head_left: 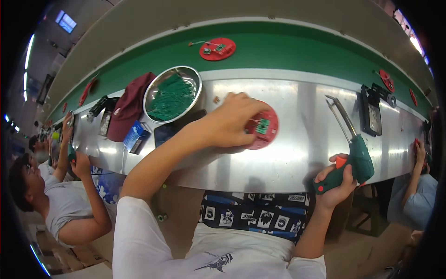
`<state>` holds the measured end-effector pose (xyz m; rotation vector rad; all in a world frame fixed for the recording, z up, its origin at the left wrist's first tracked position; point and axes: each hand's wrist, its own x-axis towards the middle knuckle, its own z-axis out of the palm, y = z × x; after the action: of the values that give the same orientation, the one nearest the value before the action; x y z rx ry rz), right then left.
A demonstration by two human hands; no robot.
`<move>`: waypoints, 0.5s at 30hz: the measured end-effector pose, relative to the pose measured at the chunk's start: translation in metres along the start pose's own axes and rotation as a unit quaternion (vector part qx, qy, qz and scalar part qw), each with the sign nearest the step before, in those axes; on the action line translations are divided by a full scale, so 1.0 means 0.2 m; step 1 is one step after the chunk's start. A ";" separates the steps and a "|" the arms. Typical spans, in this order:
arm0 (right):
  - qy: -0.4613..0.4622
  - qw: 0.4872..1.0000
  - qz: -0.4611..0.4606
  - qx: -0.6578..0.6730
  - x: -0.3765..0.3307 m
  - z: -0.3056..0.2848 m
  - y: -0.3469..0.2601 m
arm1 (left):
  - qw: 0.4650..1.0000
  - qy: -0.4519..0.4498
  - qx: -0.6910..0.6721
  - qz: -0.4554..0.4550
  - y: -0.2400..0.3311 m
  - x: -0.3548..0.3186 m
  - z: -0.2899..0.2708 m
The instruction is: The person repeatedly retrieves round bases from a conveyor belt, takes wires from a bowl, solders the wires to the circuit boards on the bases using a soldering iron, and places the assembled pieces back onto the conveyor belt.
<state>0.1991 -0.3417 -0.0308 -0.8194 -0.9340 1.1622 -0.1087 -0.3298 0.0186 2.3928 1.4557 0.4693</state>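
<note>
My left hand [232, 120] reaches across the metal bench with its fingers bent over the near-left part of a red round plate [271, 132]. A small green circuit board [262, 126] sits on the plate, partly beside my fingers. My right hand [338, 186] is wrapped around the grip of a green soldering gun [361, 160] with an orange-red trigger. Its long metal tip points up and away over the bench, apart from the plate.
A steel bowl [199, 95] of green wires stands left of my arm, near a maroon cap [127, 109] and a blue box [136, 136]. On the green belt [278, 51] lies another red plate [217, 49]. A black holder [370, 111] stands right. Co-workers sit at both sides.
</note>
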 end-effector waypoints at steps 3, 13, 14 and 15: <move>0.045 0.997 0.012 0.056 0.01 -0.06 -0.01 | 0.981 0.150 0.079 0.090 -0.05 0.29 0.07; 0.045 0.997 0.027 0.065 0.02 -0.01 -0.01 | 0.918 0.045 0.155 -0.363 -0.85 0.52 -0.23; 0.042 0.997 0.026 0.063 0.02 -0.01 -0.01 | 0.929 0.089 0.128 -0.335 -0.87 0.51 -0.22; 0.033 0.997 0.025 0.066 0.02 -0.01 -0.02 | 0.926 0.095 0.130 -0.340 -0.88 0.50 -0.23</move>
<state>0.2026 -0.3381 -0.0275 -0.7739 -0.7766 1.2201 -0.2258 -0.1581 -0.0007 1.8501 2.4183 0.3496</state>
